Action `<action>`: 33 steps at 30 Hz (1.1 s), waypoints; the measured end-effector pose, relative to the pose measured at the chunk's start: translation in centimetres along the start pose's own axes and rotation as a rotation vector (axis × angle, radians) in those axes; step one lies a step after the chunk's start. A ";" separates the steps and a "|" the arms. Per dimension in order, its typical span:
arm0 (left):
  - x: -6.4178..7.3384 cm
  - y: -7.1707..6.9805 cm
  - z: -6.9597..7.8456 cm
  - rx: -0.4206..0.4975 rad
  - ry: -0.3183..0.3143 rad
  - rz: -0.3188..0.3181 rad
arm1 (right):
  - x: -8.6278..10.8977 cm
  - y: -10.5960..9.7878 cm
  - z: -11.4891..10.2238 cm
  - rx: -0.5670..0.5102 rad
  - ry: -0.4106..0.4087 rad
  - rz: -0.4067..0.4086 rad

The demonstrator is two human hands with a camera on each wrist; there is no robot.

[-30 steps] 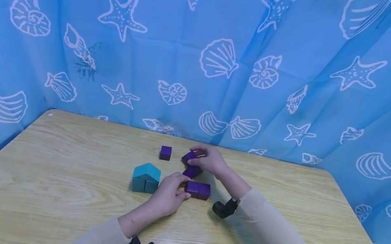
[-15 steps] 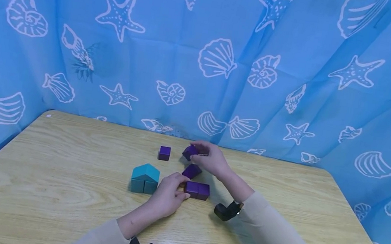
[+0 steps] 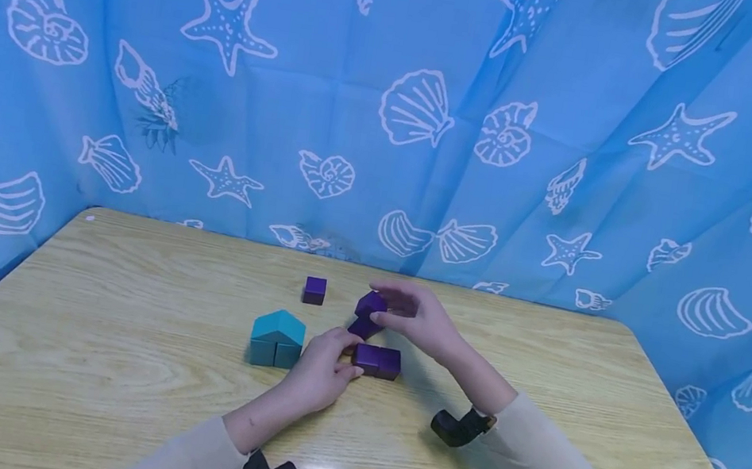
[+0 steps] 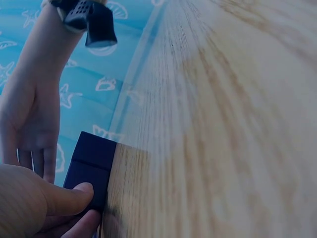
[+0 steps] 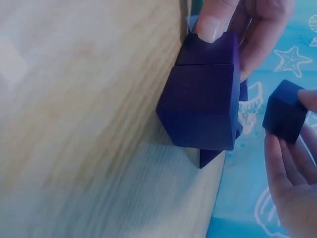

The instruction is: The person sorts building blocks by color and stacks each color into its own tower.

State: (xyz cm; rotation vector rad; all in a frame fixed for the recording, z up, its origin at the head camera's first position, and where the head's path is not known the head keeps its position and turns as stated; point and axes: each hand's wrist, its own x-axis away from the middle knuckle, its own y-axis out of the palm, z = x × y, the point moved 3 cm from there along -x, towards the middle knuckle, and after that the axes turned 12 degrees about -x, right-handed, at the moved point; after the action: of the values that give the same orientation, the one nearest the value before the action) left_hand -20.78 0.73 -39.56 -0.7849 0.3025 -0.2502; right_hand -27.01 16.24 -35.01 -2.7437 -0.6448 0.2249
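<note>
Two purple blocks (image 3: 377,362) stand side by side, touching, on the wooden table. My left hand (image 3: 316,370) pinches the left one between thumb and fingers; in the left wrist view the thumb (image 4: 81,196) lies on its face. Raised just behind the pair, my right hand (image 3: 423,324) holds a purple cube-like block (image 5: 285,111) between thumb and fingertips. Below that block, behind the pair, lies a purple wedge-shaped block (image 3: 364,327); in the right wrist view the pair hides most of the wedge.
A separate purple cube (image 3: 314,291) sits farther back. Left of my left hand stands a small teal stack (image 3: 278,339), a triangular roof on two blocks. A blue curtain (image 3: 334,124) with shells and starfish hangs behind the table (image 3: 113,358).
My right hand lifts its purple block clear of the wedge, then shifts right and slightly nearer, turning the block. My left hand stays on the pair.
</note>
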 end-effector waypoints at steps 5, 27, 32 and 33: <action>0.0 0.0 -0.1 -0.010 -0.007 0.000 | 1.2 -0.2 -0.2 0.008 -0.001 -0.013; -0.2 -0.4 -0.1 -0.025 -0.015 0.008 | 3.1 0.9 0.0 0.126 -0.076 -0.132; 0.0 -0.1 -0.1 -0.015 -0.022 0.001 | 3.3 1.1 0.4 0.134 -0.071 -0.129; 0.0 -0.1 -0.1 -0.016 -0.020 0.004 | 3.3 1.1 0.4 0.134 -0.072 -0.128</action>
State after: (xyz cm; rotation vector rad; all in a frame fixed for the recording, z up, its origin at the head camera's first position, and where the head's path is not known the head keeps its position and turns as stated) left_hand -20.82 0.60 -39.54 -0.8026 0.2873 -0.2365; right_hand -23.69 16.91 -36.04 -2.5661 -0.7916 0.3260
